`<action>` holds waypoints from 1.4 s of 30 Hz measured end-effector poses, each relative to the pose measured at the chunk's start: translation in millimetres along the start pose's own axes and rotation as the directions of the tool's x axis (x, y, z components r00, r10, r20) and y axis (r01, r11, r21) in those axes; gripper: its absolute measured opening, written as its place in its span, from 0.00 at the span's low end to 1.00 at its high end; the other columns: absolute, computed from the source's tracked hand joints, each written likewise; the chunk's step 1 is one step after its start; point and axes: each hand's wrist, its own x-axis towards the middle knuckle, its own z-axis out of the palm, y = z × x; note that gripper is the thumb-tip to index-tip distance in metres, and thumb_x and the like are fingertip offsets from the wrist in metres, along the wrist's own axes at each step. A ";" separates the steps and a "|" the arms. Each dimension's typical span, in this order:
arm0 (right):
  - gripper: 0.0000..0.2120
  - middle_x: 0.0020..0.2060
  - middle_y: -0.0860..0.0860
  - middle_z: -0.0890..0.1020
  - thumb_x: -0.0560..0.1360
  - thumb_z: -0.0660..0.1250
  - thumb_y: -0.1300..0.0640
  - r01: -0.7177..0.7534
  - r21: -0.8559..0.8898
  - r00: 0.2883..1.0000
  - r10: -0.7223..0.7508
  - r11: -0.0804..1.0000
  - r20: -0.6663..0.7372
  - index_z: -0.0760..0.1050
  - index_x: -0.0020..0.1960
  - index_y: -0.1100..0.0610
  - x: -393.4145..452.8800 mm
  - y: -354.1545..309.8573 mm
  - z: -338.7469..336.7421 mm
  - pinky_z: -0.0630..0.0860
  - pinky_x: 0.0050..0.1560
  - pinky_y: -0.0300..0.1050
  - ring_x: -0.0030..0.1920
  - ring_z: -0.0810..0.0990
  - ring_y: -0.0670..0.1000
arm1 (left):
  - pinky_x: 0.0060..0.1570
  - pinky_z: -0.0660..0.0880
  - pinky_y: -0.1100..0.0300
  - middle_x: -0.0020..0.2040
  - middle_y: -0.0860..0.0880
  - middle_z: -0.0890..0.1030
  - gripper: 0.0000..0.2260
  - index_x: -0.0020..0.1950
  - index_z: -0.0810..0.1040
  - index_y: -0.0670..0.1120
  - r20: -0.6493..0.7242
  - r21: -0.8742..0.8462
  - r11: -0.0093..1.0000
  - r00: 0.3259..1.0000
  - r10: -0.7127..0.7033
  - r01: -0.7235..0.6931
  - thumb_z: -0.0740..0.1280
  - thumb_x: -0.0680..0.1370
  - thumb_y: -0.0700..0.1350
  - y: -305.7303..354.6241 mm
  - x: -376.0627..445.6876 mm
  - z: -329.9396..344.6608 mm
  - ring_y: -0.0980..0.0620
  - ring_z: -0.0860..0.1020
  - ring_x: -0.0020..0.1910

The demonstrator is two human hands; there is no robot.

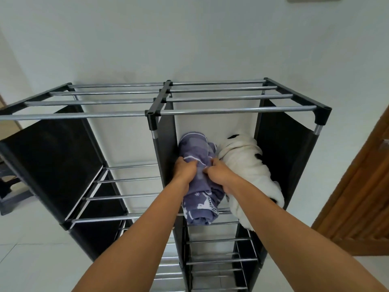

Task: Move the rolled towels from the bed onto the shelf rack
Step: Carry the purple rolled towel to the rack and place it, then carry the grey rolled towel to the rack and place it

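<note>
A black shelf rack [160, 111] with silver metal bars stands against a white wall. In its upper right compartment, two rolled towels lie side by side on the bars: a white one with black patches [248, 171] on the right, touching a purple patterned towel [200, 186] on the left. The left hand [186, 170] and right hand [219, 173] both grip the purple towel, fingers curled tightly into its fabric.
</note>
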 end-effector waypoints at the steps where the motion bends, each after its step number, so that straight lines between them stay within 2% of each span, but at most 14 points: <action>1: 0.15 0.60 0.60 0.79 0.76 0.59 0.61 0.013 -0.064 1.000 -0.013 0.998 0.002 0.70 0.63 0.59 2.9 3.7 1.1 0.75 0.64 0.56 0.59 0.78 0.61 | 0.62 0.75 0.48 0.66 0.40 0.76 0.20 0.68 0.70 0.42 0.002 0.043 0.999 1.000 0.008 -0.008 0.64 0.77 0.45 -2.0 1.6 1.2 0.40 0.76 0.62; 4: 0.24 0.66 0.63 0.74 0.77 0.59 0.58 0.040 -0.247 0.999 -0.039 0.968 0.009 0.63 0.71 0.64 5.3 5.5 2.7 0.70 0.64 0.49 0.65 0.74 0.62 | 0.62 0.75 0.49 0.65 0.40 0.77 0.19 0.68 0.72 0.43 -0.005 0.154 0.988 1.000 0.018 -0.017 0.62 0.78 0.45 -5.2 3.7 4.0 0.40 0.77 0.61; 7: 0.23 0.67 0.63 0.73 0.79 0.58 0.58 0.072 -0.308 0.997 -0.071 0.949 0.015 0.62 0.71 0.67 -0.5 1.4 -0.5 0.69 0.61 0.44 0.66 0.73 0.60 | 0.62 0.75 0.48 0.65 0.40 0.77 0.19 0.67 0.72 0.43 0.003 0.185 0.983 1.000 0.012 -0.013 0.63 0.77 0.47 -1.9 -3.3 1.3 0.40 0.77 0.61; 11: 0.03 0.46 0.59 0.74 0.76 0.58 0.65 0.172 -0.323 0.984 -0.177 0.931 0.015 0.68 0.49 0.61 -7.6 8.2 -11.1 0.67 0.38 0.38 0.48 0.73 0.53 | 0.61 0.74 0.52 0.62 0.42 0.78 0.15 0.63 0.75 0.41 0.048 0.241 0.957 0.987 0.152 -0.159 0.62 0.79 0.45 3.5 -31.2 -7.0 0.41 0.77 0.60; 13: 0.03 0.42 0.56 0.75 0.76 0.60 0.64 0.248 -0.284 0.966 -0.259 0.926 -0.003 0.72 0.45 0.62 -16.6 10.0 -18.1 0.67 0.41 0.43 0.44 0.73 0.53 | 0.58 0.72 0.56 0.62 0.44 0.79 0.15 0.64 0.75 0.43 0.022 0.276 0.924 0.963 0.270 -0.265 0.63 0.78 0.46 4.7 -47.1 -15.0 0.43 0.77 0.60; 16: 0.10 0.45 0.52 0.75 0.77 0.63 0.60 0.308 -0.236 0.947 -0.321 0.922 -0.022 0.77 0.56 0.61 -48.2 5.0 -33.2 0.69 0.45 0.43 0.47 0.74 0.50 | 0.51 0.72 0.60 0.52 0.47 0.83 0.10 0.56 0.81 0.45 -0.014 0.281 0.869 0.904 0.427 -0.406 0.66 0.77 0.45 3.4 -66.5 -28.1 0.48 0.80 0.53; 18: 0.14 0.50 0.51 0.75 0.78 0.64 0.59 0.280 -0.223 0.950 -0.304 0.934 -0.076 0.75 0.62 0.60 -78.6 7.0 -42.6 0.70 0.52 0.42 0.56 0.74 0.50 | 0.47 0.71 0.62 0.44 0.48 0.83 0.07 0.49 0.83 0.45 0.010 0.252 0.850 0.880 0.476 -0.462 0.66 0.77 0.44 2.7 -80.8 -34.4 0.51 0.79 0.45; 20: 0.17 0.60 0.53 0.76 0.77 0.66 0.56 0.244 -0.229 0.939 -0.288 0.942 -0.186 0.74 0.65 0.58 -102.8 14.1 -54.7 0.69 0.60 0.42 0.65 0.73 0.51 | 0.45 0.73 0.59 0.40 0.47 0.83 0.07 0.46 0.83 0.44 0.086 0.209 0.829 0.854 0.513 -0.519 0.66 0.77 0.44 3.3 -90.5 -29.6 0.50 0.80 0.42; 23: 0.19 0.66 0.54 0.76 0.76 0.67 0.54 0.161 -0.214 0.908 -0.230 0.964 -0.351 0.73 0.66 0.55 -144.2 28.7 -72.5 0.68 0.60 0.41 0.66 0.74 0.52 | 0.45 0.77 0.55 0.39 0.45 0.84 0.07 0.42 0.80 0.46 0.360 0.127 0.817 0.794 0.490 -0.562 0.66 0.76 0.46 4.6 -106.5 -6.7 0.47 0.82 0.40; 26: 0.21 0.67 0.52 0.76 0.77 0.65 0.51 0.049 -0.214 0.830 -0.159 0.976 -0.534 0.72 0.68 0.55 -200.9 50.2 -83.1 0.70 0.60 0.42 0.66 0.74 0.52 | 0.42 0.76 0.58 0.41 0.44 0.83 0.07 0.40 0.77 0.50 0.654 0.107 0.771 0.628 0.421 -0.628 0.66 0.77 0.45 -2.6 -133.5 20.6 0.50 0.80 0.37; 31: 0.21 0.63 0.54 0.78 0.76 0.66 0.50 -0.238 -0.010 0.595 0.137 0.971 -0.792 0.72 0.67 0.56 -346.2 105.5 -54.9 0.74 0.61 0.49 0.62 0.77 0.54 | 0.42 0.76 0.61 0.45 0.48 0.83 0.07 0.47 0.80 0.47 0.923 -0.020 0.653 0.237 0.302 -0.757 0.65 0.78 0.48 -37.9 -219.7 54.8 0.52 0.81 0.40; 36: 0.18 0.54 0.52 0.80 0.75 0.68 0.50 -0.498 0.275 0.287 0.456 0.822 -0.842 0.76 0.62 0.58 -543.7 168.0 25.0 0.72 0.55 0.43 0.55 0.78 0.52 | 0.35 0.73 0.66 0.42 0.43 0.81 0.06 0.45 0.80 0.44 0.981 -0.193 0.708 -0.134 0.140 -0.680 0.65 0.78 0.43 -111.7 -382.0 64.3 0.51 0.78 0.35; 39: 0.10 0.45 0.49 0.77 0.75 0.69 0.50 -0.499 0.461 0.017 0.540 0.734 -0.842 0.76 0.53 0.53 -656.3 188.8 80.4 0.70 0.44 0.40 0.47 0.75 0.50 | 0.28 0.70 0.68 0.41 0.40 0.81 0.07 0.40 0.77 0.46 0.908 -0.324 0.663 -0.418 0.019 -0.675 0.65 0.78 0.42 -156.7 -495.0 46.6 0.53 0.77 0.32; 42: 0.17 0.54 0.53 0.81 0.75 0.68 0.50 -0.399 0.636 -0.255 0.586 0.661 -0.769 0.76 0.61 0.57 -754.6 196.7 133.4 0.72 0.56 0.43 0.56 0.79 0.53 | 0.25 0.69 0.71 0.35 0.46 0.79 0.08 0.39 0.77 0.46 0.788 -0.453 0.665 -0.615 -0.011 -0.593 0.65 0.78 0.40 -192.1 -603.3 20.8 0.63 0.74 0.22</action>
